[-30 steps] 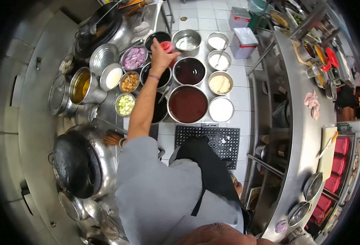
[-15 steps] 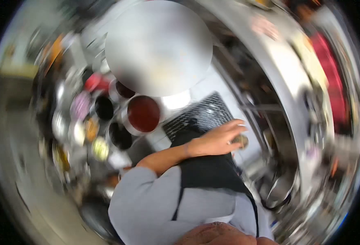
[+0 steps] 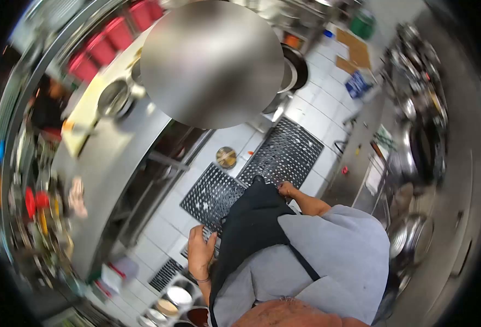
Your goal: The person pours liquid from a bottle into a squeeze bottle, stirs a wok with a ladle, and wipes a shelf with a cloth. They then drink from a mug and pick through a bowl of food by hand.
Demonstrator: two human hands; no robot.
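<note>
My left hand (image 3: 201, 253) hangs at the left side of the black apron (image 3: 251, 212), palm inward, fingers apart, with nothing seen in it. My right hand (image 3: 287, 188) is low in front at the apron's right side, fingers curled together; whatever may be inside them is hidden. Beyond my hands, a round container with yellowish contents (image 3: 226, 157) stands on the tiled floor beside the black perforated mats (image 3: 289, 152).
On the left, a steel counter (image 3: 101, 180) holds a metal pan (image 3: 114, 99) and a pinkish item (image 3: 77, 197). A person (image 3: 49, 106) is beyond it. Metal pots (image 3: 409, 240) line the right counter. Food containers (image 3: 179, 295) stand at lower left. A grey blur covers the top centre.
The view has swung round sharply, with the steel counter now on the left. My left hand has drawn back from over the floor to my side. My right hand has come into view.
</note>
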